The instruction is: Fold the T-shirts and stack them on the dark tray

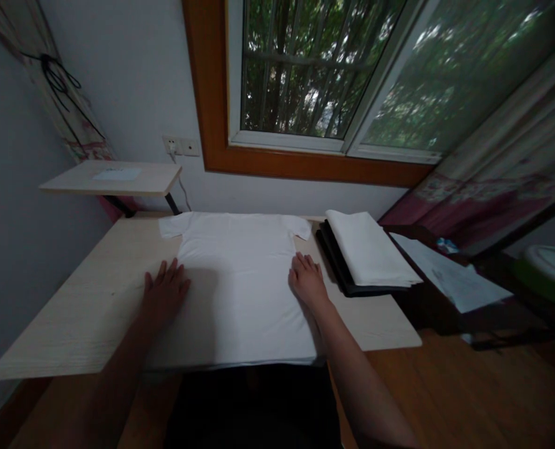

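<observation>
A white T-shirt lies spread flat on the pale wooden table, its short sleeves toward the wall and its hem along the near edge. My left hand rests flat at the shirt's left side, fingers spread, partly over the tabletop. On the right side edge of the shirt lies my right hand, palm down, fingers stretched out and fairly close together. Neither hand grips the cloth. Small wrinkles run near the lower right side of the shirt.
Right of the shirt, a stack of folded white cloth sits on something black and flat. A small raised shelf with a paper stands at the back left. Papers lie on a dark surface farther right, beneath a curtain. A window is behind.
</observation>
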The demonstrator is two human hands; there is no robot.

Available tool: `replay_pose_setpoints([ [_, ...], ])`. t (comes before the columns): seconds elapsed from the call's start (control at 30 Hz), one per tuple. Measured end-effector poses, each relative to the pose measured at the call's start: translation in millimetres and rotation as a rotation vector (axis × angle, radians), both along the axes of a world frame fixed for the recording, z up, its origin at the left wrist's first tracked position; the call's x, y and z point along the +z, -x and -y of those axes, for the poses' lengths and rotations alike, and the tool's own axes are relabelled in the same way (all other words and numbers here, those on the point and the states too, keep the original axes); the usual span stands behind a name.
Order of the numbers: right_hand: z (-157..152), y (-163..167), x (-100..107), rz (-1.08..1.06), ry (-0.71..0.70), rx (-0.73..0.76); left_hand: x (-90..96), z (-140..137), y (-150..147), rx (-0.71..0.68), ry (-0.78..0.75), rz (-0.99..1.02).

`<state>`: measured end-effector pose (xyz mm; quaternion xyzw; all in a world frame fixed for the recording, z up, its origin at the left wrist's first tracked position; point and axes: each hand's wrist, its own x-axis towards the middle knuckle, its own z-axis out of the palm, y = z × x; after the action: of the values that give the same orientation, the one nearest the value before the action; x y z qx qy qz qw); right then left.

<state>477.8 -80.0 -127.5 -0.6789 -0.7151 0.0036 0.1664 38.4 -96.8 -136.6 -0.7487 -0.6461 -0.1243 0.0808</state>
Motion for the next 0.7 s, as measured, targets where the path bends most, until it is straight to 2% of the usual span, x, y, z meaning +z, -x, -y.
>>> replay_pose_setpoints([
  [0.1, -11.5, 32.2, 5.8, -0.086, -0.016, -0.017, 9.1, -11.6, -25.7, -0.040, -0.010, 0.005],
  [0.2, -22.4, 82.5, 6.5, -0.150, -0.033, 0.041, 14.7, -27.0, -67.0, -0.105, 0.003, 0.044],
  [0.3, -28.2, 128.8, 3.1, -0.135, -0.008, 0.157, 11.9, -39.5, -106.6, -0.172, -0.016, 0.091],
  [0.37, -29.5, 145.6, -0.1, -0.102, -0.005, 0.197, 7.0, -44.6, -122.0, -0.182, -0.028, 0.112],
  [0.5, -31.7, 139.4, -4.9, -0.063, -0.013, 0.201, -1.2, -50.1, -120.4, -0.163, -0.024, 0.107],
  [0.7, -36.6, 80.6, -5.5, 0.012, 0.020, 0.088, -8.3, -59.2, -69.6, -0.058, -0.017, 0.070],
])
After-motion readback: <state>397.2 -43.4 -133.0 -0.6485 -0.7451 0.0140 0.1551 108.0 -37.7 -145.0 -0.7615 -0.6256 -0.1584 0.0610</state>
